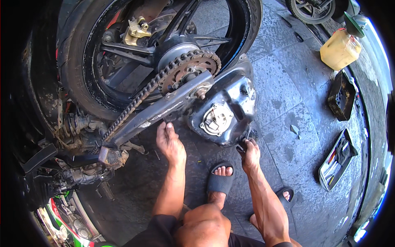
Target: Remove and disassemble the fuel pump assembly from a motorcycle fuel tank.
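Observation:
A black metal fuel tank (pixel 238 99) rests on the floor, close against the motorcycle's rear wheel, with a round silver pump plate (pixel 217 119) facing up. At its near right corner is my right hand (pixel 251 155), fingers closed round a small dark piece that I cannot make out. My left hand (pixel 170 143) is closed, its fingertips at the lower edge of the grey swingarm (pixel 164 107); whether something is pinched there is hidden. Above the swingarm run a rusty drive chain (pixel 142 96) and rear sprocket (pixel 187 72), mounted on the black-spoked wheel (pixel 82 53).
A gold brake caliper (pixel 138 31) sits inside the wheel. On the right stand a yellowish jug (pixel 340 49) with a green funnel (pixel 354 24), a dark metal box (pixel 342 96) and a tool tray (pixel 338 160). Grey tiles (pixel 284 111) carry wet stains. My sandalled foot (pixel 221 179) is nearby.

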A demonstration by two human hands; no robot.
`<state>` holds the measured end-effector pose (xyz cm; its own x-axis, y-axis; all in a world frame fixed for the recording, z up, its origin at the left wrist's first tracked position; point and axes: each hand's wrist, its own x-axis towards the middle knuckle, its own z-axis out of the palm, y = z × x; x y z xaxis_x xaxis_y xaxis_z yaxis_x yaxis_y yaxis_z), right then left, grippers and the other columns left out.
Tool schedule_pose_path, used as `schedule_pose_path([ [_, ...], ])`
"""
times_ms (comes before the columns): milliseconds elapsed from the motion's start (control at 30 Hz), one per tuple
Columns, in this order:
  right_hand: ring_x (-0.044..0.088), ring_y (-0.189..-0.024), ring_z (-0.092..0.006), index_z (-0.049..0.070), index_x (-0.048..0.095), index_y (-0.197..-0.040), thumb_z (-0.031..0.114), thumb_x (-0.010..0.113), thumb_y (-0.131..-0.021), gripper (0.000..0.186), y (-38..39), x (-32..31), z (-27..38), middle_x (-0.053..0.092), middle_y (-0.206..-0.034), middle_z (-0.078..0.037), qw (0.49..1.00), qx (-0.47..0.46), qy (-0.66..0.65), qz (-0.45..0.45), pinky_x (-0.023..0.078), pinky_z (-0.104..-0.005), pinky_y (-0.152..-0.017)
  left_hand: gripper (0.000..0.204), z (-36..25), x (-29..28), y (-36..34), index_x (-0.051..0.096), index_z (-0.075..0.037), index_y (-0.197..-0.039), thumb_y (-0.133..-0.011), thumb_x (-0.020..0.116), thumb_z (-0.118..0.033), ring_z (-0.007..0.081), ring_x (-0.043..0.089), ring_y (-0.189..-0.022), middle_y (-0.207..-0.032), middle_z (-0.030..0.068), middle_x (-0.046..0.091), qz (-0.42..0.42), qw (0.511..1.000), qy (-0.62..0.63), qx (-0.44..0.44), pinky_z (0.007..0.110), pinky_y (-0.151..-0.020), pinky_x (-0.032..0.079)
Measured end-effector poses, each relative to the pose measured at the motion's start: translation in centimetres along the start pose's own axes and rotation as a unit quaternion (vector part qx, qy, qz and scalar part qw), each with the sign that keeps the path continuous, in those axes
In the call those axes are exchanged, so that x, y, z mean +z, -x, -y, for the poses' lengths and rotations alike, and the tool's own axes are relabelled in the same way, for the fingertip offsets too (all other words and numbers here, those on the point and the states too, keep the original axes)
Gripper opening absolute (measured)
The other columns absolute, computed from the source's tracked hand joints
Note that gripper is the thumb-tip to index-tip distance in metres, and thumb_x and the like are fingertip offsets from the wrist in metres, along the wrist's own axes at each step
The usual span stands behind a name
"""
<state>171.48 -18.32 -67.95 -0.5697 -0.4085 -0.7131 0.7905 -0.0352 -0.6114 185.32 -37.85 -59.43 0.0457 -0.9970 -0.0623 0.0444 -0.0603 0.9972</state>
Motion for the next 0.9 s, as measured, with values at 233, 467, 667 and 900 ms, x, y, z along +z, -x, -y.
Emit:
schedule_pose_path([
  [233,0.063,-0.067,-0.0154,-0.005,0.062,-0.105,0.019,0.049,-0.101,0.027,5.2,0.8,2.4,0.067,-0.076,-0.009,0.964,-0.139,0.225,-0.018,0.052,-0.0300,-0.064,0.026,1.7,-0.4,-2.4,0.061,0.005,-0.120,-0.098,0.061,-0.010,0.0091,0.055,-0.084,-0.100,0.0023,0.064,0.048,0.997,-0.058,0.025,0.024,-0.075,0.043],
  [467,0.069,-0.078,-0.0417,-0.002,0.071,-0.102,0.027,0.052,-0.096,0.035,10.0,5.5,5.7,0.067,-0.079,-0.026,0.854,-0.178,0.484,0.061,0.052,-0.0435,-0.073,0.036,2.8,-0.9,-0.1,0.050,0.014,-0.124,-0.097,0.062,-0.007,0.0132,0.060,-0.095,-0.105,0.0105,0.066,0.063,0.998,0.011,-0.014,0.027,-0.084,0.048],
  [667,0.068,-0.089,-0.0447,-0.005,0.070,-0.100,0.028,0.053,-0.095,0.037,9.4,7.8,5.7,0.067,-0.086,-0.031,0.828,-0.165,0.532,0.061,0.051,-0.0466,-0.081,0.065,6.4,-3.3,-0.4,0.038,0.012,-0.142,-0.094,0.070,-0.018,0.0172,0.059,-0.110,-0.121,0.0118,0.062,0.121,0.988,-0.016,-0.099,0.030,-0.095,0.049],
  [900,0.070,-0.075,-0.0330,-0.009,0.069,-0.097,0.023,0.054,-0.093,0.035,9.0,9.3,6.0,0.067,-0.075,-0.026,0.847,-0.121,0.512,0.076,0.051,-0.0430,-0.074,0.070,10.2,-2.5,-5.9,0.046,0.004,-0.142,-0.101,0.048,-0.052,0.0232,0.053,-0.129,-0.138,0.0191,0.057,0.165,0.902,0.287,-0.278,0.038,-0.110,0.039],
])
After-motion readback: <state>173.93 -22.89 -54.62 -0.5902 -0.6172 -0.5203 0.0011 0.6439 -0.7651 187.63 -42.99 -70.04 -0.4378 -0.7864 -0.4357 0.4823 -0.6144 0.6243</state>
